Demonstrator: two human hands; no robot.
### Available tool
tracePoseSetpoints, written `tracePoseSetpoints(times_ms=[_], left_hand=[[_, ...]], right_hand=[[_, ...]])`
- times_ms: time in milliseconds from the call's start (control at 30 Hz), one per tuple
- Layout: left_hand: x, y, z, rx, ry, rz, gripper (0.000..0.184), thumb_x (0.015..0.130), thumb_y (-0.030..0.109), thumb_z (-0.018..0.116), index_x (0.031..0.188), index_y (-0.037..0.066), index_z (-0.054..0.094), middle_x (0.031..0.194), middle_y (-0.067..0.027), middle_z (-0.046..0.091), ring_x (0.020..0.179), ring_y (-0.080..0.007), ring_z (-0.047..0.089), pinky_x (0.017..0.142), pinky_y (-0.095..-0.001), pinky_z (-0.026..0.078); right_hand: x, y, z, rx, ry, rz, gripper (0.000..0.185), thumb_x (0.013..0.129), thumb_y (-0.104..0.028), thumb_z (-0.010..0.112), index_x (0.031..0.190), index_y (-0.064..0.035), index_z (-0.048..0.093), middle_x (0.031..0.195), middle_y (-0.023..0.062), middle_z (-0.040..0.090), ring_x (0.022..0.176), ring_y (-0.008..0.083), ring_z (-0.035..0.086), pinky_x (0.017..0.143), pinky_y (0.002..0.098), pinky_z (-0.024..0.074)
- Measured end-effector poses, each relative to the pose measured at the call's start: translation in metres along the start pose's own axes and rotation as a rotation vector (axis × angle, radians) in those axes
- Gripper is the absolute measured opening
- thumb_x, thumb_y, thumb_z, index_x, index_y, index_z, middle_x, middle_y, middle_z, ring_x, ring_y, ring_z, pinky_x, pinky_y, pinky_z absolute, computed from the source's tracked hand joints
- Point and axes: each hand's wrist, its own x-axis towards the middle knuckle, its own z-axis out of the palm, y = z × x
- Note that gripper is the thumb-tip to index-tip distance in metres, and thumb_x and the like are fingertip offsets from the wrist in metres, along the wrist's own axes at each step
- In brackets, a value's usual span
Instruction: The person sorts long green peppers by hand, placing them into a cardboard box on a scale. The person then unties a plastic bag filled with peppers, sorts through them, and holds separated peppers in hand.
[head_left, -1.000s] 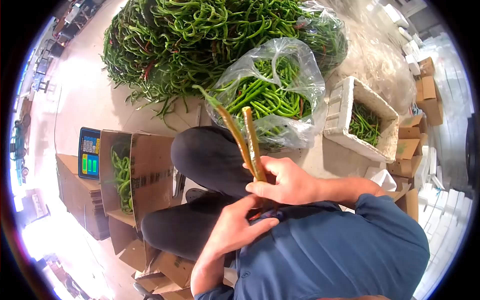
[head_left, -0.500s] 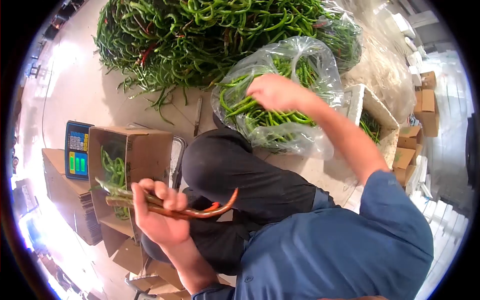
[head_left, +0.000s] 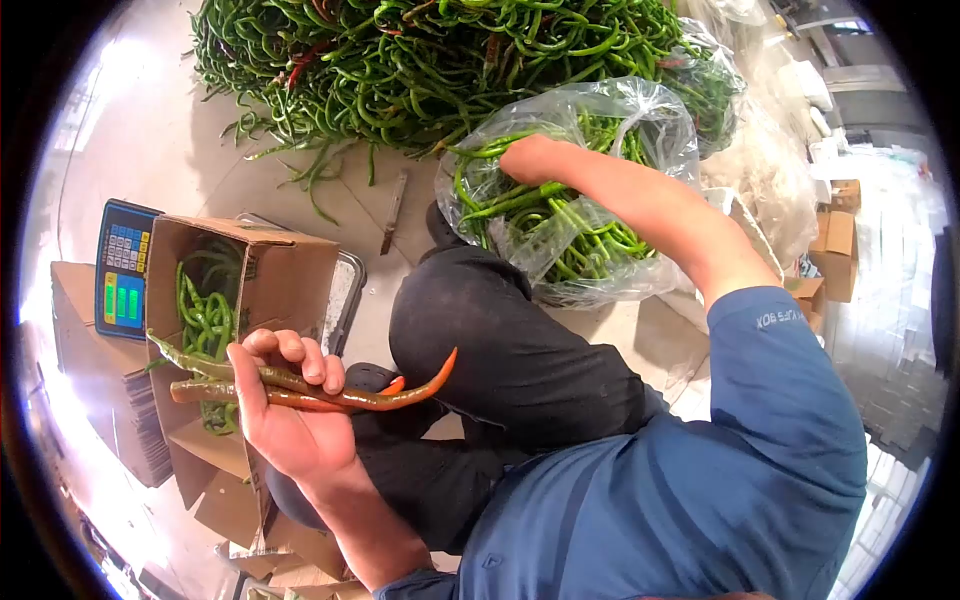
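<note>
My left hand [head_left: 305, 410] is closed around a few long chili peppers [head_left: 400, 402], brownish green at the stem end and reddening to orange-red at the curved tips. It hovers beside an open cardboard box [head_left: 290, 290] with green chili peppers [head_left: 205, 315] inside. My right hand [head_left: 535, 160] reaches down into a clear plastic bag [head_left: 640, 95] filled with long green chili peppers [head_left: 590, 235]. Its fingers are hidden among the peppers, so I cannot see whether they grip any. Behind the bag lies a large heap of green chili peppers [head_left: 400, 70] with a few red ones.
A digital scale display [head_left: 128, 270] stands behind the box, whose base rests on the scale platform [head_left: 345, 300]. Flattened cardboard [head_left: 110, 370] is stacked at left. A knife-like tool [head_left: 394, 212] lies on the floor. At right are a white foam box [head_left: 745, 225] and cartons [head_left: 835, 245].
My right hand has pushed deeper into the bag, its fingers now out of sight. My left hand has shifted slightly left and down, still holding the peppers. The view has moved a little.
</note>
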Motion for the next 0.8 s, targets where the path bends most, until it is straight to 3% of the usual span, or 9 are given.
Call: tracePoseSetpoints(times_ms=[100, 400, 533, 667, 800], left_hand=[[-0.001, 0.001, -0.001, -0.001, -0.014, 0.01, 0.031, 0.105, 0.033, 0.045, 0.104, 0.004, 0.057, 0.088, -0.0061, 0.053, 0.072, -0.0153, 0.043, 0.061, -0.029, 0.038], [-0.004, 0.0, -0.006, 0.018, -0.028, 0.034, 0.029, 0.105, 0.03, 0.046, 0.105, 0.004, 0.058, 0.089, -0.0066, 0.054, 0.073, -0.016, 0.044, 0.064, -0.0303, 0.038], [-0.003, -0.001, -0.007, 0.063, 0.016, 0.039, 0.028, 0.105, 0.032, 0.044, 0.103, 0.008, 0.058, 0.088, -0.0065, 0.057, 0.072, -0.0173, 0.05, 0.063, -0.0325, 0.042], [-0.001, -0.005, -0.006, 0.083, -0.006, 0.023, 0.025, 0.105, 0.029, 0.046, 0.104, 0.007, 0.057, 0.088, -0.0063, 0.055, 0.072, -0.017, 0.048, 0.064, -0.0322, 0.04], [0.002, -0.007, -0.002, 0.088, 0.002, 0.003, 0.024, 0.104, 0.028, 0.048, 0.104, 0.005, 0.057, 0.089, -0.0058, 0.052, 0.073, -0.0157, 0.044, 0.065, -0.0307, 0.037]], right_hand=[[-0.01, 0.001, -0.01, -0.022, -0.005, -0.067, 0.018, 0.078, -0.007, 0.061, 0.092, -0.0016, 0.071, 0.096, 0.0185, 0.071, 0.093, 0.0359, 0.068, 0.077, 0.045, 0.0547], [-0.016, 0.015, -0.01, -0.184, -0.226, -0.151, 0.026, 0.074, -0.014, 0.066, 0.096, -0.0018, 0.071, 0.098, 0.0185, 0.071, 0.092, 0.0366, 0.067, 0.078, 0.0454, 0.0536], [-0.029, 0.026, -0.023, 0.047, -0.185, -0.137, 0.028, 0.073, -0.021, 0.066, 0.093, -0.0025, 0.069, 0.09, 0.0184, 0.069, 0.086, 0.0359, 0.066, 0.074, 0.0465, 0.0514], [-0.043, 0.033, -0.032, 0.147, -0.104, -0.106, 0.025, 0.073, -0.021, 0.066, 0.09, -0.0032, 0.068, 0.088, 0.0164, 0.069, 0.085, 0.0368, 0.066, 0.073, 0.0455, 0.0518], [-0.049, 0.024, -0.015, 0.134, 0.116, -0.032, 0.021, 0.076, -0.015, 0.061, 0.091, -0.0027, 0.069, 0.089, 0.0184, 0.07, 0.087, 0.0372, 0.067, 0.075, 0.0462, 0.0536]])
